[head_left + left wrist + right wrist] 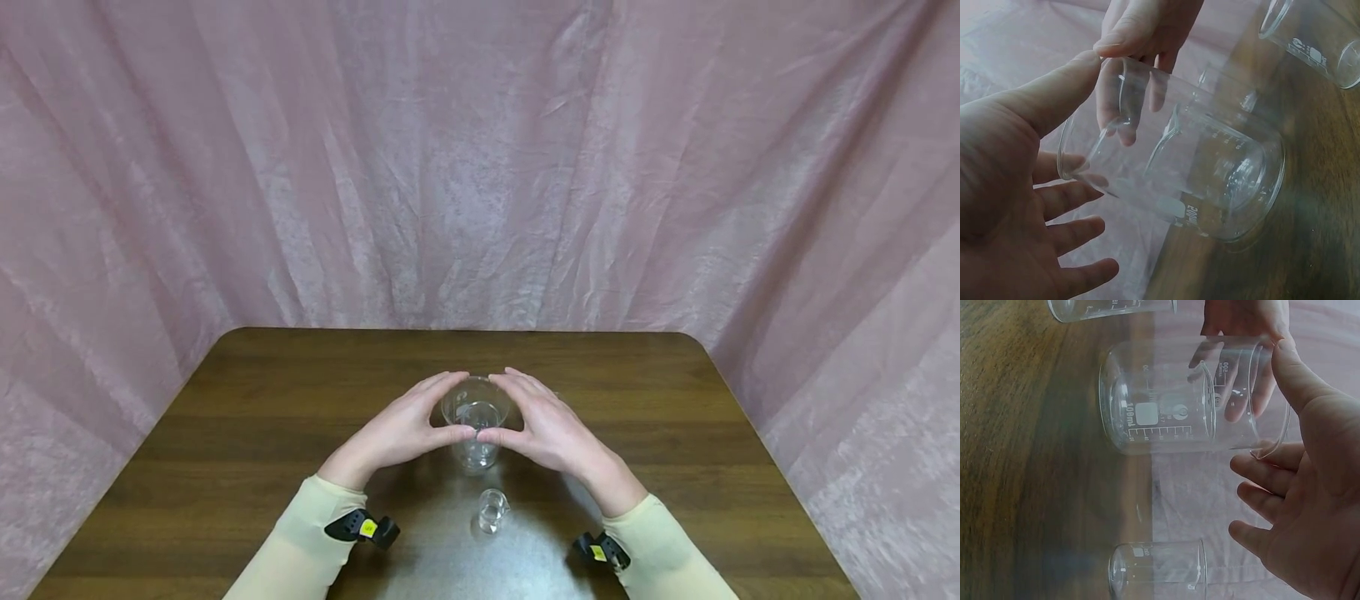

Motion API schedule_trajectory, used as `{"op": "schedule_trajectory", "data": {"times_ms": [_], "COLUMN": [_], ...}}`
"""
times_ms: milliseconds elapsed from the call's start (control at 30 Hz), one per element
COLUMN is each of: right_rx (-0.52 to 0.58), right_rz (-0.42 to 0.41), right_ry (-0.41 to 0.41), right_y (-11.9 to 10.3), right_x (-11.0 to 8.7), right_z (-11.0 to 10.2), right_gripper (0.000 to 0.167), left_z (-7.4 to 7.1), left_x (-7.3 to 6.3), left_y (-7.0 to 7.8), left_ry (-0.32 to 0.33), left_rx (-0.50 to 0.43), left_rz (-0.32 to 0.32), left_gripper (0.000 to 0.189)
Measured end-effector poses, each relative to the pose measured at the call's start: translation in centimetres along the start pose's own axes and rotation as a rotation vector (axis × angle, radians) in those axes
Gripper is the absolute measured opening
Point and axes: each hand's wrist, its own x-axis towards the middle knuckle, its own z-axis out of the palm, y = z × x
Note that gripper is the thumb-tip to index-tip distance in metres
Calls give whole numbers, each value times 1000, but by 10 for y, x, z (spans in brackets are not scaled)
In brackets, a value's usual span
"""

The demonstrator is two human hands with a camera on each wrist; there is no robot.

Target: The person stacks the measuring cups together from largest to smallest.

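Note:
A large clear glass beaker [474, 458] marked 500 ml stands near the middle of the table, between both hands. Inside it sits a smaller beaker [1154, 415] marked 100 ml. My left hand [408, 429] holds the large beaker's rim from the left, thumb at the near side and index finger at the far side, other fingers spread. From the right, my right hand [551, 429] holds the same rim in a mirrored way. Both thumb tips meet at the near rim. In front of them stands a little glass beaker [492, 510].
Another beaker [1160, 572] shows low in the right wrist view, beyond the right hand. The brown wooden table [262, 400] has its far edge against a pink curtain [465, 167]. Black wrist devices [363, 528] sit on both sleeves.

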Motion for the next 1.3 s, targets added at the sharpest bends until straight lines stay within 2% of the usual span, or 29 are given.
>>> {"op": "schedule_trajectory", "data": {"times_ms": [267, 633, 1033, 1300], "right_rx": [-6, -3, -8, -12], "right_rz": [-15, -21, -22, -19], "right_ry": [1, -32, -66, -81], "right_y": [5, 6, 11, 12], "right_x": [0, 3, 3, 1], "right_z": [-4, -8, -16, -18], "right_gripper": [89, 91, 92, 92], "left_z": [3, 5, 7, 11], "left_x": [8, 10, 17, 16], "left_y": [2, -2, 1, 1], "left_ry": [-7, -30, -7, 12], "left_rx": [2, -10, 12, 42], "left_rz": [9, -22, 3, 14], "left_gripper": [94, 98, 96, 94]}}
